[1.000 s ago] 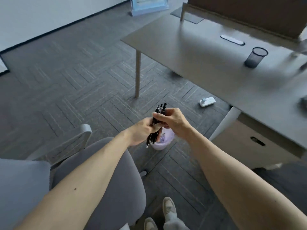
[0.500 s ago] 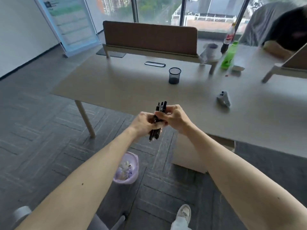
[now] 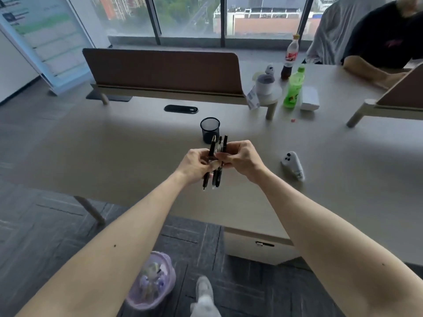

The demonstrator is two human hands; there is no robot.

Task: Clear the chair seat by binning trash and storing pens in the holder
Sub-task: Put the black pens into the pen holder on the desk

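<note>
Both hands hold one upright bundle of black pens (image 3: 216, 177) above the desk's near half. My left hand (image 3: 194, 167) wraps the bundle from the left and my right hand (image 3: 240, 157) pinches it from the right. The black mesh pen holder (image 3: 210, 129) stands empty-looking on the desk just beyond the pen tips. A lilac trash bin (image 3: 152, 283) with crumpled trash in it sits on the carpet below my left forearm. The chair seat is out of view.
The beige desk (image 3: 114, 145) carries a white device (image 3: 294, 165) at right, a green bottle (image 3: 293, 90), a cola bottle (image 3: 289, 57), a white cup (image 3: 264, 84) and a brown divider (image 3: 164, 69). A person in a black top (image 3: 384, 35) sits at the far right. A drawer unit (image 3: 258, 245) stands under the desk.
My view has swung up from the floor and chair to the desk. The pen bundle, still in both hands, now sits close in front of the holder.
</note>
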